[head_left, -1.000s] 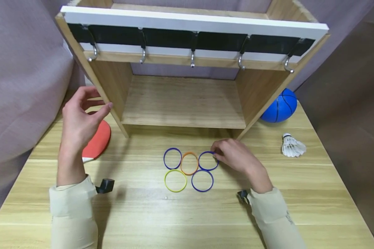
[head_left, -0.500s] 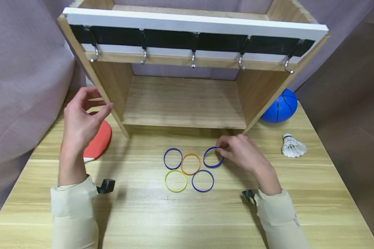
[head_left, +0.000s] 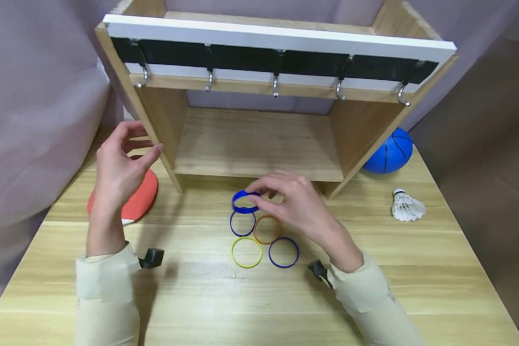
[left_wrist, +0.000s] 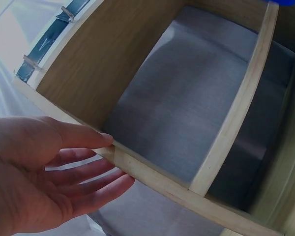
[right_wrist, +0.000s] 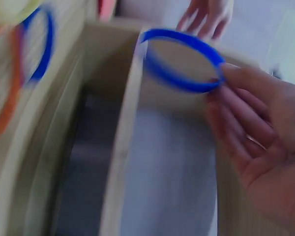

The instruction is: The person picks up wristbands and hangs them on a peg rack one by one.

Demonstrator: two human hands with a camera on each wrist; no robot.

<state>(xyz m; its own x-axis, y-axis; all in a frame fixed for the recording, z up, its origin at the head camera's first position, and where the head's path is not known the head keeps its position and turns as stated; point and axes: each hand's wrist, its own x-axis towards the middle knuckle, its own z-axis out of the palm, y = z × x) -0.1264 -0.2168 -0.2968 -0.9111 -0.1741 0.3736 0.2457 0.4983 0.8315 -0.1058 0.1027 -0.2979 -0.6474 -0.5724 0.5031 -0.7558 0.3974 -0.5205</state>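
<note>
My right hand (head_left: 302,209) pinches a blue ring (head_left: 245,210) between thumb and fingers, holding it raised in front of the shelf; the right wrist view shows the same ring blurred at the fingertips. Below it on the table lie a dark blue ring (head_left: 231,224), an orange ring (head_left: 265,243), a yellow ring (head_left: 246,267) and another blue ring (head_left: 284,267). My left hand (head_left: 123,170) grips the front edge of the wooden shelf's (head_left: 259,139) left side panel, thumb inside and fingers outside, as the left wrist view (left_wrist: 64,172) also shows.
Along the shelf's top front runs a white and black rail (head_left: 242,57) with several metal hooks (head_left: 276,89). A red table tennis bat (head_left: 142,199) lies beside the left forearm. To the right are a blue ball (head_left: 391,153) and a shuttlecock (head_left: 406,206).
The right hand has lifted the upper right blue ring off the table and carried it left, above the upper left ring. The left hand stays on the shelf panel.
</note>
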